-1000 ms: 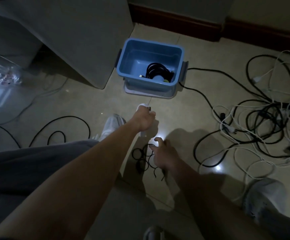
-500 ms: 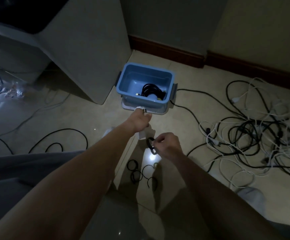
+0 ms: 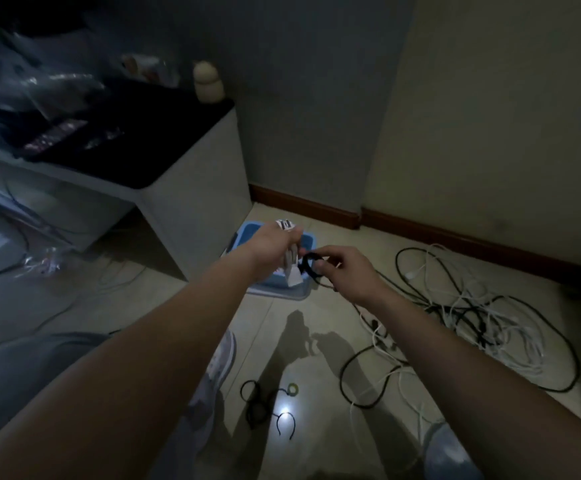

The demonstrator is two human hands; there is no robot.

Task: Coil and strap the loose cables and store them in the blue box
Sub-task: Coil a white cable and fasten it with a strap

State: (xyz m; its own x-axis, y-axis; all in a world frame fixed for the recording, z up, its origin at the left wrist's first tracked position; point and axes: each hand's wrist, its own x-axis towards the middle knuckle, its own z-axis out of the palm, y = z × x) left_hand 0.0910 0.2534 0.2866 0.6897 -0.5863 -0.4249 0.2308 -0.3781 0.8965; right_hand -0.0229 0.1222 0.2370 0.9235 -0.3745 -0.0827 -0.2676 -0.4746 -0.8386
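My left hand [image 3: 272, 247] grips a folded white cable bundle [image 3: 291, 271] whose ends stick out above and below the fist. Close beside it, my right hand [image 3: 346, 270] pinches a black strap loop [image 3: 309, 265]. Both hands hover in front of the blue box [image 3: 247, 232] on the floor, which they largely hide. A tangle of black and white loose cables [image 3: 472, 317] spreads over the tiles to the right. Several black straps [image 3: 257, 403] lie on the floor near my feet.
A grey cabinet [image 3: 192, 202] with a dark cluttered top stands left of the box. A brown skirting board [image 3: 420, 233] runs along the wall behind. My shoes [image 3: 225, 355] and grey-trousered knee are at the lower left; thin cables trail at the far left.
The view has tilted up. Both hands rose from the floor to in front of the box. My right hand picked a black strap off the floor and brought it beside the white bundle.
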